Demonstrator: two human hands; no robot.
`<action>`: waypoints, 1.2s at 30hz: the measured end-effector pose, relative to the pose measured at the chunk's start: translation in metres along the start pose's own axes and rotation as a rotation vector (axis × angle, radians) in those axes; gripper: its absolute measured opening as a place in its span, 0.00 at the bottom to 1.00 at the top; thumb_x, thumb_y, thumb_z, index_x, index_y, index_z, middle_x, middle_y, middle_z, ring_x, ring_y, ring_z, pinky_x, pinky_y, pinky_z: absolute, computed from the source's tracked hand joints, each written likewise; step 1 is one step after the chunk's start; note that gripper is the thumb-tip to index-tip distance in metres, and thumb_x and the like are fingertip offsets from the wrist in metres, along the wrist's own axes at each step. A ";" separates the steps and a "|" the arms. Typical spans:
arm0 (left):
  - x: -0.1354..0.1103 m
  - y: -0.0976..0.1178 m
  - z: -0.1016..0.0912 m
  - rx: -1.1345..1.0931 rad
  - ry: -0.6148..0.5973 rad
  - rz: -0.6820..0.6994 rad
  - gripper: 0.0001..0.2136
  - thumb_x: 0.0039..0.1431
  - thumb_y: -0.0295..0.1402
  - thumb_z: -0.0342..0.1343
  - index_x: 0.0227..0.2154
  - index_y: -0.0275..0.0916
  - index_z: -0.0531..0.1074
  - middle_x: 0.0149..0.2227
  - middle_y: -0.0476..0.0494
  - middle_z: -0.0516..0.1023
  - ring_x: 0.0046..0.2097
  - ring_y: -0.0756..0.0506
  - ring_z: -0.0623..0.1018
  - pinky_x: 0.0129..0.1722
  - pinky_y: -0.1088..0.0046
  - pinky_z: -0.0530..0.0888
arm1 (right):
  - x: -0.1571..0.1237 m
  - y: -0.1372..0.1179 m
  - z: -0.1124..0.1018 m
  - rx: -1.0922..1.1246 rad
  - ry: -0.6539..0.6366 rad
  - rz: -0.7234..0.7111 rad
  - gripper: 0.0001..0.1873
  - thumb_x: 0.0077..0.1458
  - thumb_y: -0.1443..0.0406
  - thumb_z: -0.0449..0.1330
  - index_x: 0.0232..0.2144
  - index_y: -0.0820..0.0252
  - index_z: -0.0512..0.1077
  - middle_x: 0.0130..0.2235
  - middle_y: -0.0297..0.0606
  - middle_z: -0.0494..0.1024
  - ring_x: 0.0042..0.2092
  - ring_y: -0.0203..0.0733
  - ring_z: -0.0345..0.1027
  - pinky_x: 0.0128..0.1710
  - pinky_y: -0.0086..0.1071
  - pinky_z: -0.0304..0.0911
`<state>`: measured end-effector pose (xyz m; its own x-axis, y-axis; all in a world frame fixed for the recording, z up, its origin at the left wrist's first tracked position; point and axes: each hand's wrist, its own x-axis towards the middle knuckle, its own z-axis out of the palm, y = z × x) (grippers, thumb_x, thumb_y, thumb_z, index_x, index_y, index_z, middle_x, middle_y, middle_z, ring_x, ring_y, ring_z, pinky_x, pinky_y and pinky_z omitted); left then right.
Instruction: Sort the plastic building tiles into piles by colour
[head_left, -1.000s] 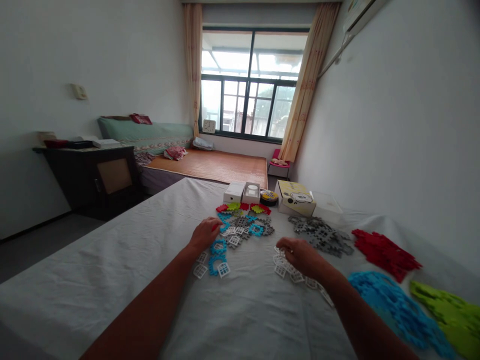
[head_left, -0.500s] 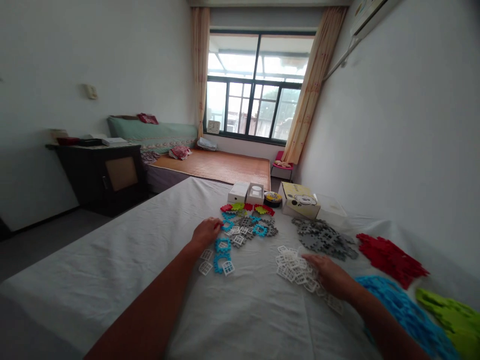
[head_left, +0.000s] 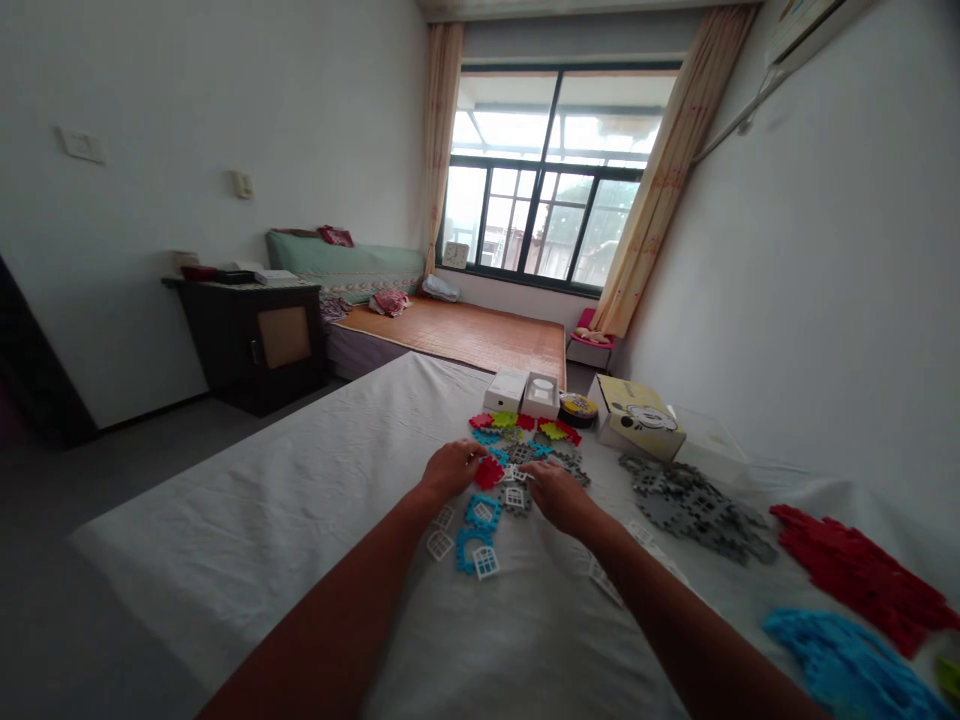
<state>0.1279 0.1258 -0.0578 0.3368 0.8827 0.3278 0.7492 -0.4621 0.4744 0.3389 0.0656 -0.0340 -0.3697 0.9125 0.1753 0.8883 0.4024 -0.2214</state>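
My left hand (head_left: 452,470) is closed in a pinch on the edge of a red toothed plastic tile (head_left: 490,473). Facing it, my right hand (head_left: 556,492) has its fingertips together on a small white lattice window piece (head_left: 520,475), close to the red tile; its fingers partly hide that piece. Nearer me lie a blue square tile with a white window (head_left: 483,512) in it, a blue arched tile (head_left: 469,550) and a loose white window piece (head_left: 486,562). Another white window piece (head_left: 439,544) lies to their left. Grey and blue tiles surround my fingers.
A pile of grey tiles (head_left: 694,505), red tiles (head_left: 855,570) and blue tiles (head_left: 847,655) lie on the right of the white-covered table (head_left: 300,500). White pieces lie partly under my right forearm. Behind stand white boxes (head_left: 504,390), a round tin (head_left: 578,408) and a yellow box (head_left: 637,415).
My right hand has moved left from the white window pile to beside the left hand. My left hand now shows the red tile turned into view. The camera view has swung left.
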 end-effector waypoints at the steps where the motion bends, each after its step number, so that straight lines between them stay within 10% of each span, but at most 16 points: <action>1: 0.000 -0.003 -0.001 0.011 0.013 -0.019 0.14 0.56 0.27 0.49 0.40 0.42 0.77 0.43 0.47 0.79 0.44 0.47 0.77 0.47 0.74 0.69 | 0.009 -0.006 0.006 -0.018 0.015 0.002 0.18 0.59 0.67 0.51 0.51 0.61 0.69 0.50 0.44 0.74 0.54 0.46 0.62 0.52 0.37 0.58; 28: -0.001 -0.006 0.000 0.083 -0.030 -0.039 0.13 0.56 0.28 0.49 0.40 0.43 0.77 0.44 0.48 0.79 0.45 0.47 0.76 0.47 0.74 0.69 | -0.038 0.010 -0.003 0.546 0.213 0.125 0.11 0.53 0.58 0.56 0.30 0.59 0.72 0.29 0.34 0.76 0.32 0.38 0.69 0.36 0.30 0.63; 36: -0.001 -0.005 -0.001 0.090 -0.041 -0.053 0.13 0.56 0.29 0.49 0.40 0.44 0.77 0.44 0.48 0.79 0.45 0.46 0.76 0.47 0.74 0.69 | -0.086 0.088 -0.070 0.504 -0.276 0.130 0.14 0.50 0.62 0.57 0.39 0.58 0.75 0.29 0.34 0.76 0.29 0.36 0.68 0.28 0.27 0.60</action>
<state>0.1236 0.1272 -0.0596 0.3175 0.9091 0.2697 0.8140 -0.4072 0.4143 0.4681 0.0172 -0.0016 -0.3837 0.9150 -0.1250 0.7169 0.2098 -0.6649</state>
